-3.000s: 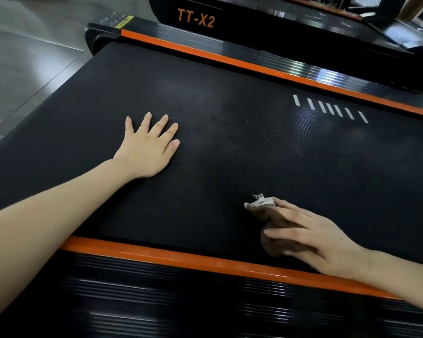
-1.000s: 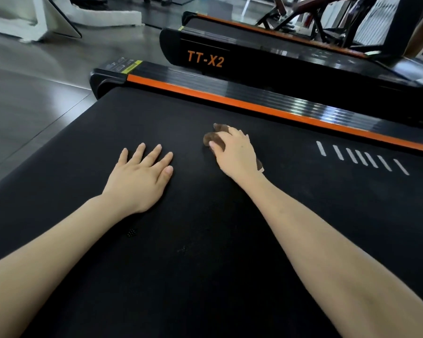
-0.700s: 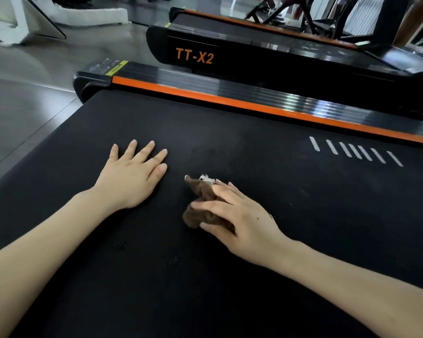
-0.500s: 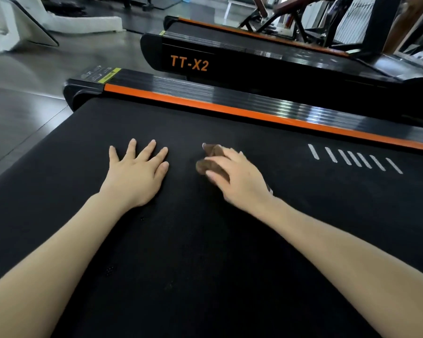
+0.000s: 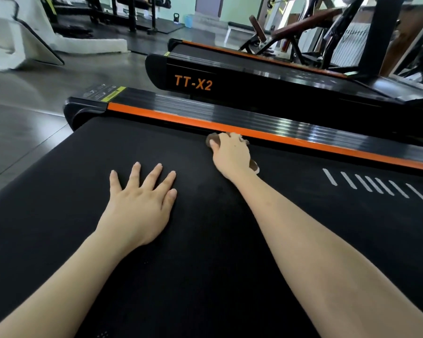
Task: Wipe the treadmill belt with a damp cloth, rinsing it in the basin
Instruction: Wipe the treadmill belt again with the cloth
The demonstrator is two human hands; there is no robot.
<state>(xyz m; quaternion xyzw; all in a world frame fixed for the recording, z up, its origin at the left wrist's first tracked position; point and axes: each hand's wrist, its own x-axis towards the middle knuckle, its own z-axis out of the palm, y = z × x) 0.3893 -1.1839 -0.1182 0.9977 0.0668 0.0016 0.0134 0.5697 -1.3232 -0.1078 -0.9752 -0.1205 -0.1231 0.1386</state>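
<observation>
On the black treadmill belt [image 5: 205, 252], by its far orange rail [image 5: 303, 142], a brown cloth [image 5: 211, 140] is gripped under the curled fingers of the right hand [image 5: 232, 154] and mostly hidden by it; the left hand [image 5: 142, 206] is laid flat, fingers spread, holding nothing. A second treadmill [image 5: 242, 86] is seen beyond on grey floor [image 5: 22, 113]

A second treadmill [image 5: 254, 79] marked TT-X2 stands beyond, perhaps a bench [image 5: 305, 20] behind
</observation>
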